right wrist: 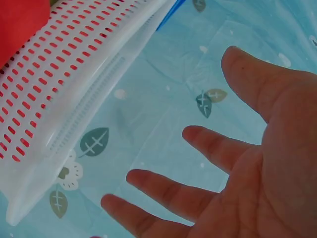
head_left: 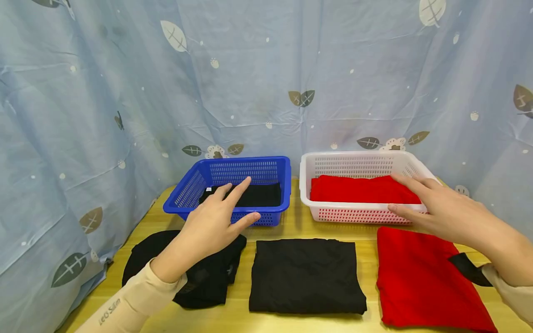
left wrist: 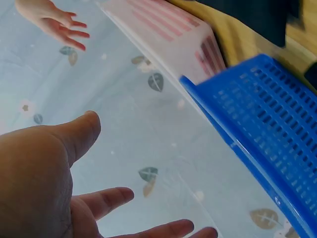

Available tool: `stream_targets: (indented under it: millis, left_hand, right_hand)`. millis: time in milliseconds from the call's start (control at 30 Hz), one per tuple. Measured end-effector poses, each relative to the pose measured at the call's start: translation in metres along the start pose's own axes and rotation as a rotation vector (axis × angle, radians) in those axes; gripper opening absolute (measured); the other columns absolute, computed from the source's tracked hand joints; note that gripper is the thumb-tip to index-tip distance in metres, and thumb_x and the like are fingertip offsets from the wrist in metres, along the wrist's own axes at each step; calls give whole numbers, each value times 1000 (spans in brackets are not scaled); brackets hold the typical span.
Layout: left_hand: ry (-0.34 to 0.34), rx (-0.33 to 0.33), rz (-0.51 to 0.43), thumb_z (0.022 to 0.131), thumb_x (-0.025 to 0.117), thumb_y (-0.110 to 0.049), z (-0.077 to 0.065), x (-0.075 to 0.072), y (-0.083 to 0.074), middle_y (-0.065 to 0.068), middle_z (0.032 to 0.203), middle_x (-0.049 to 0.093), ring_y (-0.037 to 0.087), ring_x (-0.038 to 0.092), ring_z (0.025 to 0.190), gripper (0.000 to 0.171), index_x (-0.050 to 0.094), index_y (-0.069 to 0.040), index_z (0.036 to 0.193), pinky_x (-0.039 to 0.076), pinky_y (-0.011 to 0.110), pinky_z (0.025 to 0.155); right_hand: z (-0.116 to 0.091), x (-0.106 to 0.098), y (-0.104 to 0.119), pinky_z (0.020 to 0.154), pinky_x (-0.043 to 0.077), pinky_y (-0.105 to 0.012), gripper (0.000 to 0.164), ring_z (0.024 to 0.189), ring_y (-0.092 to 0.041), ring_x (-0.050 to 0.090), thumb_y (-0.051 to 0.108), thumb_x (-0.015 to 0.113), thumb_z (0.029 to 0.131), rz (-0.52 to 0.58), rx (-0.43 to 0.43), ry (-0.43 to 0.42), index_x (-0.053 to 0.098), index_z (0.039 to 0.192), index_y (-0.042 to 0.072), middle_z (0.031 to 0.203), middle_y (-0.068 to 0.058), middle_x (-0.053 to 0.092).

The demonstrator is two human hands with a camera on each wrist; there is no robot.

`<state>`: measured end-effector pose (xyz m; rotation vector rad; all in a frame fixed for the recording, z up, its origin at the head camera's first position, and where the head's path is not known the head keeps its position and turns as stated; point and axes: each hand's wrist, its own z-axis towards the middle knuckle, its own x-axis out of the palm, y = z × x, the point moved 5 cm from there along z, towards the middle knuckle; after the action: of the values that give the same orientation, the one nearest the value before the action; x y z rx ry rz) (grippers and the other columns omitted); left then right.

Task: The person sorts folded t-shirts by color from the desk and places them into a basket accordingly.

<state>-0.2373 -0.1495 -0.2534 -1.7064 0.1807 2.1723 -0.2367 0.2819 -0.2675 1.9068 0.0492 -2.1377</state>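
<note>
My left hand [head_left: 212, 226], fingers spread and holding nothing, hovers in front of the blue basket [head_left: 239, 210], which contains a folded black cloth [head_left: 262, 195]. Over the right front of the white basket [head_left: 333, 213], my right hand [head_left: 445, 206] is likewise spread with nothing in it. Folded red cloth [head_left: 354, 189] lies inside that white basket. Below the hands are three pieces of fabric: a rumpled black one [head_left: 208, 282] partly behind the left forearm, a neatly folded black one [head_left: 306, 277] in the middle, and a folded red one [head_left: 424, 282] under the right forearm.
Both baskets stand side by side at the back of the yellow wood-grain table [head_left: 304, 231]. A light blue curtain [head_left: 258, 69] with leaf prints hangs right behind them and along the left side. A black strap [head_left: 470, 269] shows by the right wrist.
</note>
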Motion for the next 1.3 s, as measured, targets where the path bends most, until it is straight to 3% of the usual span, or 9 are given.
stream_targets:
  millis: [233, 433, 500, 667, 833, 933, 1133, 1300]
  left_hand:
    - [-24, 90, -61, 101, 65, -62, -5, 4, -21, 19, 142, 64, 32, 72, 108, 82, 31, -34, 170, 63, 47, 73]
    - [23, 125, -115, 99, 70, -61, -8, 9, -41, 10, 126, 68, 14, 59, 73, 82, 36, -32, 168, 53, 29, 62]
    - [29, 160, -136, 99, 71, -60, -10, 11, -49, 6, 118, 68, 12, 56, 70, 81, 38, -31, 167, 51, 27, 62]
    - [59, 265, -186, 99, 72, -57, -15, 17, -71, 2, 107, 68, 12, 62, 80, 77, 43, -27, 165, 55, 29, 70]
    - [163, 334, -279, 100, 73, -55, -18, 29, -93, 1, 108, 69, 7, 63, 80, 74, 46, -27, 162, 54, 24, 71]
    - [230, 376, -336, 100, 72, -54, -20, 39, -106, 1, 118, 71, 1, 65, 82, 70, 48, -29, 160, 55, 21, 76]
    - [368, 496, -370, 102, 70, -54, -24, 61, -136, -4, 124, 72, -9, 60, 80, 67, 47, -32, 160, 52, 14, 79]
    - [499, 582, -380, 102, 71, -50, -29, 83, -164, -9, 119, 70, -12, 58, 76, 64, 48, -30, 158, 47, 6, 77]
  right_hand:
    - [-4, 0, -6, 74, 52, -78, 80, 119, -63, 59, 63, 60, 104, 15, 28, 0, 45, 162, 12, 155, -39, 44]
    - [-7, 0, -17, 65, 57, -61, 76, 106, -53, 65, 62, 63, 103, 23, 56, 11, 56, 153, 5, 141, -40, 55]
    - [-7, 0, -19, 64, 58, -55, 68, 103, -46, 68, 57, 67, 103, 28, 36, 9, 62, 147, 5, 135, -35, 63]
    - [-7, 3, -24, 63, 58, -46, 47, 95, -34, 72, 46, 71, 103, 42, -1, 17, 75, 132, 10, 130, -28, 71]
    - [-7, 7, -29, 62, 55, -40, 42, 84, -24, 74, 43, 71, 104, 53, -18, 41, 76, 129, 10, 129, -25, 73]
    - [-7, 11, -33, 63, 55, -39, 39, 79, -22, 75, 40, 72, 103, 55, -29, 61, 76, 129, 10, 125, -21, 75]
    - [-7, 22, -44, 60, 45, -32, 45, 68, -15, 56, 43, 71, 103, 84, -7, 126, 74, 132, 9, 118, -14, 76]
    - [-5, 32, -52, 60, 50, -30, 48, 69, -15, 58, 43, 71, 103, 150, 7, 208, 72, 134, 6, 113, -10, 74]
